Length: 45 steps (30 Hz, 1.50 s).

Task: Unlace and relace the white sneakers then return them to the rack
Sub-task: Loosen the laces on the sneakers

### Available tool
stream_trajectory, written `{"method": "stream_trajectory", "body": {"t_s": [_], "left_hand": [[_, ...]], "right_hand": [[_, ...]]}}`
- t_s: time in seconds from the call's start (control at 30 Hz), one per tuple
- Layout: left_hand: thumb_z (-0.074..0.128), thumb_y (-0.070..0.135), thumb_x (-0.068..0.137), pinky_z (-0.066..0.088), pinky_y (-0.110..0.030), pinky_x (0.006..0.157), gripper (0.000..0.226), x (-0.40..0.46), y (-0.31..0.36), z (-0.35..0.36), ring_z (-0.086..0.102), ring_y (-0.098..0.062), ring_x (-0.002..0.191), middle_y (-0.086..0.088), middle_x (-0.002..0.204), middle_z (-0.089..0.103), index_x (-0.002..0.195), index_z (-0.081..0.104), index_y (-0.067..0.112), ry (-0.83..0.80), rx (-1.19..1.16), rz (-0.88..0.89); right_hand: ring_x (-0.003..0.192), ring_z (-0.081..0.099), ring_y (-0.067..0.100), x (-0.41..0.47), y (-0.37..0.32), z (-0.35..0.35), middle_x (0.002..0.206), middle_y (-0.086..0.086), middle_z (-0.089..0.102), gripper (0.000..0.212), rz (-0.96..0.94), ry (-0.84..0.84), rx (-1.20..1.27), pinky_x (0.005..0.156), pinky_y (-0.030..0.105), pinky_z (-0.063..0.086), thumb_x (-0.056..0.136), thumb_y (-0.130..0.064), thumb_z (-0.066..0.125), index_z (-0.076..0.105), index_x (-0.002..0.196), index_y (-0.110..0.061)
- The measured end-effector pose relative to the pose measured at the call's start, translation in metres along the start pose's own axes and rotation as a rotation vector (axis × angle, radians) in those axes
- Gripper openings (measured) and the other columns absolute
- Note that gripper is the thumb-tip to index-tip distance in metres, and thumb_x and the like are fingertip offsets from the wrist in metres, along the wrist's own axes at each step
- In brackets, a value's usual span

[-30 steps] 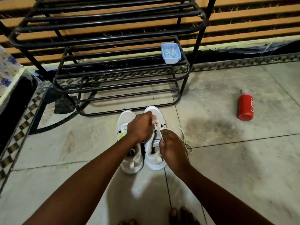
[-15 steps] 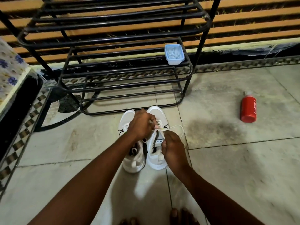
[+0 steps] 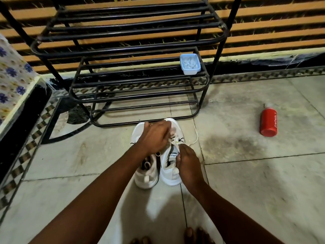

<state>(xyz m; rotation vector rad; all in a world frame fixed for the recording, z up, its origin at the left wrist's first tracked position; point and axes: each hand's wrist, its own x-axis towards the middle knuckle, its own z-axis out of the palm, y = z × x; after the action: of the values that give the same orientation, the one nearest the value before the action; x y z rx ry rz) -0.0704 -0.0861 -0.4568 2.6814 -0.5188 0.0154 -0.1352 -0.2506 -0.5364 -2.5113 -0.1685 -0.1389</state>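
Two white sneakers stand side by side on the floor tiles, toes toward the black metal rack point(image 3: 140, 101). My left hand point(image 3: 155, 137) is closed over the lace near the toe end of the right sneaker point(image 3: 171, 173), hiding most of the eyelets. My right hand point(image 3: 187, 163) grips the side of that sneaker's collar by the tongue. A loose white lace point(image 3: 195, 138) trails off to the right on the floor. The left sneaker point(image 3: 146, 175) sits untouched, partly under my left wrist.
A small blue tub point(image 3: 190, 64) sits on the rack's middle shelf at the right. A red bottle point(image 3: 268, 122) lies on the tiles to the right. A patterned cloth and dark ledge point(image 3: 15, 95) border the left. My toes point(image 3: 190, 235) show at the bottom edge.
My left hand has shifted forward toward the toe of the right sneaker, pulling on the lace. The loose lace loop at the right has drawn shorter. My right hand stays on the collar.
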Motion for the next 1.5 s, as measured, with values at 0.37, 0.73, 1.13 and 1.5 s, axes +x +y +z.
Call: {"method": "stream_trajectory", "body": {"t_s": [0.37, 0.73, 1.13, 1.5], "left_hand": [[0.054, 0.019, 0.095, 0.026, -0.049, 0.097, 0.019, -0.007, 0.005, 0.003, 0.041, -0.022, 0.112, -0.002, 0.118, 0.060, 0.101, 0.072, 0.021, -0.039, 0.078, -0.002], [0.068, 0.016, 0.090, 0.026, -0.039, 0.084, 0.009, 0.000, -0.002, 0.007, 0.036, -0.022, 0.108, -0.001, 0.115, 0.050, 0.094, 0.072, 0.022, 0.035, 0.138, 0.028], [0.034, 0.000, 0.108, 0.057, -0.039, 0.060, 0.021, 0.022, 0.010, -0.031, 0.063, -0.019, 0.058, -0.008, 0.078, 0.061, 0.095, 0.044, 0.014, 0.769, -1.034, -0.411], [0.073, 0.020, 0.090, 0.028, -0.035, 0.076, 0.013, 0.003, -0.016, 0.001, 0.044, -0.019, 0.098, 0.013, 0.097, 0.069, 0.099, 0.076, 0.028, -0.066, 0.183, 0.141]], "right_hand": [[0.113, 0.063, 0.034, -0.006, 0.001, 0.001, 0.138, 0.012, 0.057, 0.041, 0.067, -0.051, 0.000, 0.086, 0.039, 0.053, 0.098, -0.012, 0.044, 0.049, 0.139, -0.009], [0.124, 0.060, 0.034, -0.009, 0.001, 0.012, 0.145, 0.013, 0.053, 0.039, 0.103, -0.005, 0.040, 0.087, 0.042, 0.055, 0.100, -0.012, 0.055, 0.052, 0.138, -0.005], [0.124, 0.061, 0.036, -0.009, 0.006, 0.019, 0.148, 0.020, 0.050, 0.057, 0.049, -0.029, -0.057, 0.088, 0.045, 0.058, 0.089, -0.001, 0.065, 0.046, 0.144, 0.000], [0.134, 0.051, 0.012, -0.011, -0.004, 0.006, 0.148, -0.009, 0.051, 0.049, 0.146, -0.092, 0.231, 0.109, 0.037, 0.045, 0.104, -0.051, 0.039, 0.046, 0.147, -0.027]]}}
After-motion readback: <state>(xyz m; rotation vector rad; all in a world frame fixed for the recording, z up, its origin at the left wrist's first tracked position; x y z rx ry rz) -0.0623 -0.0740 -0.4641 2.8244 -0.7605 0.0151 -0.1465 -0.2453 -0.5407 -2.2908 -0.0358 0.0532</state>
